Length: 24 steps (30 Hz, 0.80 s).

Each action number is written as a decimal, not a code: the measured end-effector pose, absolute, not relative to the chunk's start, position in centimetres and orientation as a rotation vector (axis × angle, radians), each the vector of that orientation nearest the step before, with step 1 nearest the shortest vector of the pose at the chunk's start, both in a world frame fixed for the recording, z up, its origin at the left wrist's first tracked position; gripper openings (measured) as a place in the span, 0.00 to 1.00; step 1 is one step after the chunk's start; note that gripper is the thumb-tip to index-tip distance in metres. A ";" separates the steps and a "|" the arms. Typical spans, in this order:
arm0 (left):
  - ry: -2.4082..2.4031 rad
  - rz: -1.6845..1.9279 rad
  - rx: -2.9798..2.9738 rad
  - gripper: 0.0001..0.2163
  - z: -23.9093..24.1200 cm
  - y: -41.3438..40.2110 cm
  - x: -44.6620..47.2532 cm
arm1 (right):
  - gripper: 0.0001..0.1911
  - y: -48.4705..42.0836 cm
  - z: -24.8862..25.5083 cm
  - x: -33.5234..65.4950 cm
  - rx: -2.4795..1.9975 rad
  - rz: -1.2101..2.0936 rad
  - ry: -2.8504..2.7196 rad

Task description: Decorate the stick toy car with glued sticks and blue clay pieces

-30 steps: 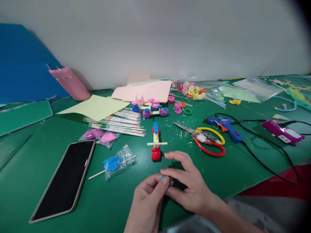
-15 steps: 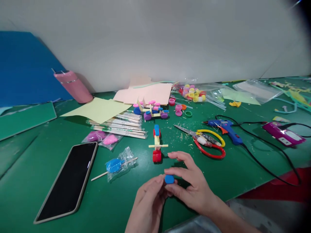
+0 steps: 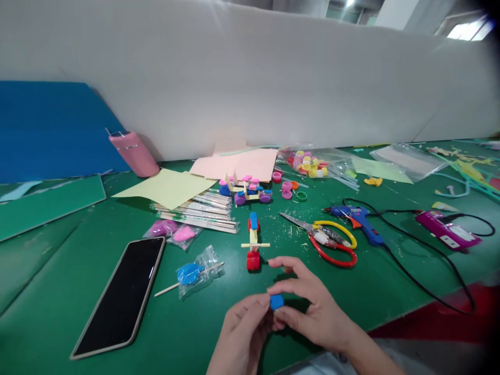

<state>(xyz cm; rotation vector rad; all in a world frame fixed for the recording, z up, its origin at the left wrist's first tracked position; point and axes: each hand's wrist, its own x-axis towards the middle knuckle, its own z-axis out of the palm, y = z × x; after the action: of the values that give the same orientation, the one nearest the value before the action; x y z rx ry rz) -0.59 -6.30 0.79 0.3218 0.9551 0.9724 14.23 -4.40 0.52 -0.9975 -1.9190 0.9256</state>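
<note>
A small rounded blue piece of modelling clay (image 3: 277, 301) sits between my two hands, low in the middle of the view. My left hand (image 3: 246, 325) pinches its left side with thumb and fingertips. From the right, my right hand (image 3: 312, 307) grips it between thumb and index finger, the other fingers raised. Just beyond the hands stands a small stick vehicle (image 3: 253, 237) with red wheels, a blue top piece and a thin crossbar. To the left lies a clear bag with blue clay (image 3: 189, 273) and a thin stick.
Scissors (image 3: 324, 234) and a blue glue gun (image 3: 359, 221) with a black cable lie right. A phone (image 3: 119, 297) lies left. Behind are bundled sticks (image 3: 199, 211), finished-looking vehicles (image 3: 250, 194), coloured paper (image 3: 167, 187), a bag of caps (image 3: 308, 162) and a pink tumbler (image 3: 135, 153).
The camera view has tilted up a little, so the table things appear lower. Both hands still hold the blue clay, with only slight finger movement.
</note>
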 end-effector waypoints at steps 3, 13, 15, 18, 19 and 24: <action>0.914 0.938 0.337 0.09 0.3 -6.7 -0.7 | 0.13 -4.7 0.9 14.5 -0.949 1.036 -1.941; 0.946 1.052 0.150 0.05 1.3 -9.1 0.0 | 0.19 -7.3 -0.5 13.2 -1.086 0.833 -1.800; 0.945 1.050 0.163 0.05 1.3 -9.5 0.0 | 0.14 -7.4 -0.5 13.0 -1.092 0.775 -1.817; 0.953 1.042 0.202 0.07 1.6 -9.3 -0.1 | 0.12 -6.9 -0.3 13.1 -1.066 0.744 -1.846; 0.947 1.037 0.195 0.07 1.8 -9.0 -0.1 | 0.12 -6.6 -0.1 13.3 -1.051 0.745 -1.859; 0.915 0.950 0.196 0.08 2.0 -7.0 -0.1 | 0.14 -4.8 0.8 14.1 -0.984 0.839 -1.926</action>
<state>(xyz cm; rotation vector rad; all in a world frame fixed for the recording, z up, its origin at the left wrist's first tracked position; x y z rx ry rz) -0.05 -7.01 2.02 0.1962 0.9149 0.9504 14.09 -4.85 0.78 -0.9841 -1.9263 0.8387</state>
